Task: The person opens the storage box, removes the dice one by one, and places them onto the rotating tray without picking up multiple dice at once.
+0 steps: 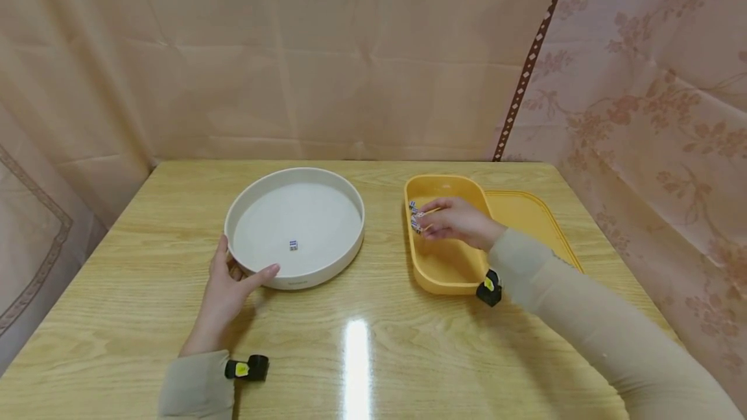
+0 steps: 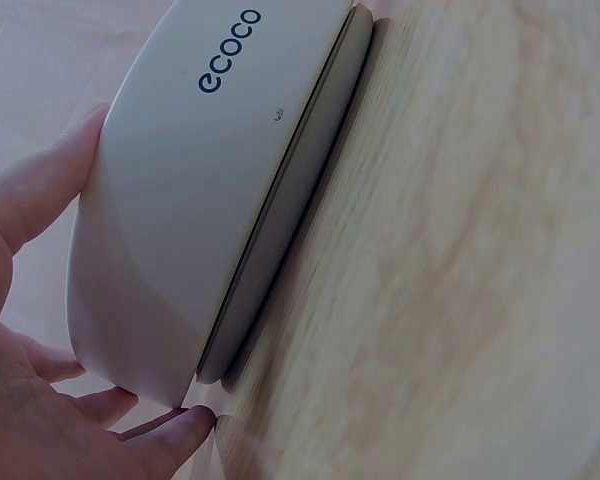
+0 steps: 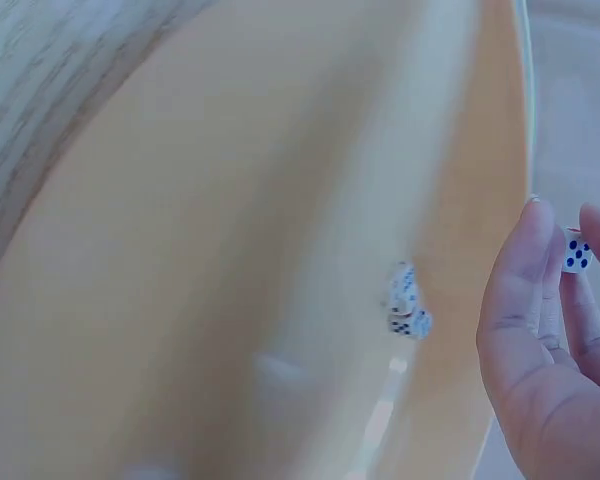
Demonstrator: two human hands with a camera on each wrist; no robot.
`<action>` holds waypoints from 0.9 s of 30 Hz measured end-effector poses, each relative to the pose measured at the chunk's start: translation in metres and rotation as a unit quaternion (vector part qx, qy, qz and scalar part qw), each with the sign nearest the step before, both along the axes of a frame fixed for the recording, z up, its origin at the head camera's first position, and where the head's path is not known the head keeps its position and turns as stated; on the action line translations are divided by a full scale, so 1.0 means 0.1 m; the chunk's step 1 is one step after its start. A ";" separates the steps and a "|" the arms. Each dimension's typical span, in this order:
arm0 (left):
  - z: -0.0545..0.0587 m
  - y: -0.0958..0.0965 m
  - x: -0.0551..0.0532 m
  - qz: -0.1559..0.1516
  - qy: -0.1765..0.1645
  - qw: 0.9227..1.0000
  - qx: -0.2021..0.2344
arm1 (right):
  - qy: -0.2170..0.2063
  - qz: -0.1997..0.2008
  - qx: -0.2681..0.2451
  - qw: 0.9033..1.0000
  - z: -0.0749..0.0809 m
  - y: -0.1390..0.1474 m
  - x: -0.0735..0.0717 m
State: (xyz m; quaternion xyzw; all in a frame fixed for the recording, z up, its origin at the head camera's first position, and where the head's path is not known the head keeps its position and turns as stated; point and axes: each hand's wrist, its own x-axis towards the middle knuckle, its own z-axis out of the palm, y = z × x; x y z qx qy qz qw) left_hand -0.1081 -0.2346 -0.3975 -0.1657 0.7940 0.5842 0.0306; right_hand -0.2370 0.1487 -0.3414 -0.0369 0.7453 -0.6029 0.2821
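Note:
A round white tray [image 1: 297, 212] with a low wall stands on the left of the table, one white die [image 1: 294, 245] with blue pips lying inside. My left hand [image 1: 230, 287] holds its near-left edge, thumb at the rim and fingers against the outer wall. Over the yellow rectangular container [image 1: 449, 284] is my right hand [image 1: 458, 222]. In the right wrist view it pinches a die [image 3: 577, 250] between thumb and fingers. Several more dice [image 3: 404, 303] sit in a small cluster by the container's side wall, partly blurred there.
A flat yellow lid [image 1: 531, 219] lies to the right of the container, partly under the right forearm. Wooden table surface [image 1: 379, 258] separates tray and container. Curtains [image 1: 327, 83] hang behind the table and at its sides.

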 end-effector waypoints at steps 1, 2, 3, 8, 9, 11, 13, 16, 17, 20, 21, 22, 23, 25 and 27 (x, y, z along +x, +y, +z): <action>0.00 0.00 0.00 0.000 0.002 1.000 0.001 | -0.001 -0.002 -0.001 1.000 0.01 0.00 0.00; 0.00 0.00 0.00 -0.001 0.003 1.000 0.002 | -0.002 -0.003 -0.001 1.000 0.03 0.00 0.00; -0.01 0.00 0.00 -0.002 0.004 1.000 0.004 | -0.003 -0.003 -0.002 1.000 0.04 0.00 0.00; -0.02 0.00 -0.01 -0.004 0.000 1.000 0.003 | 0.002 0.004 -0.002 1.000 0.13 -0.02 -0.01; -0.02 0.00 -0.01 -0.003 -0.001 1.000 0.003 | 0.004 0.007 -0.002 1.000 0.15 -0.02 -0.01; -0.02 0.00 -0.01 -0.003 -0.003 1.000 0.003 | 0.009 0.011 -0.002 1.000 0.18 -0.04 0.00; -0.02 0.00 -0.02 -0.004 0.000 1.000 0.005 | 0.015 0.018 -0.002 1.000 0.20 -0.05 0.00; -0.02 0.00 -0.02 -0.006 0.007 1.000 0.009 | 0.018 0.019 -0.003 1.000 0.24 -0.07 0.00; -0.02 0.00 -0.02 -0.007 0.009 1.000 0.011 | 0.019 0.020 -0.001 1.000 0.25 -0.08 0.00; -0.03 -0.01 -0.01 -0.007 0.012 1.000 0.010 | 0.017 0.021 -0.001 1.000 0.29 -0.12 -0.01; -0.03 -0.01 -0.01 -0.006 0.010 1.000 0.008 | 0.018 0.023 0.000 1.000 0.31 -0.14 -0.01; -0.03 -0.01 -0.01 -0.006 0.008 1.000 0.007 | 0.018 0.025 -0.001 1.000 0.33 -0.16 -0.01; -0.03 -0.01 -0.01 -0.005 0.007 1.000 0.006 | 0.018 0.027 -0.001 0.999 0.35 -0.18 -0.02; -0.03 -0.01 -0.01 -0.005 0.004 1.000 0.003 | 0.019 0.032 -0.003 0.999 0.40 -0.22 -0.02; -0.03 -0.01 -0.01 -0.006 0.003 1.000 0.003 | 0.020 0.035 -0.003 0.999 0.44 -0.27 -0.02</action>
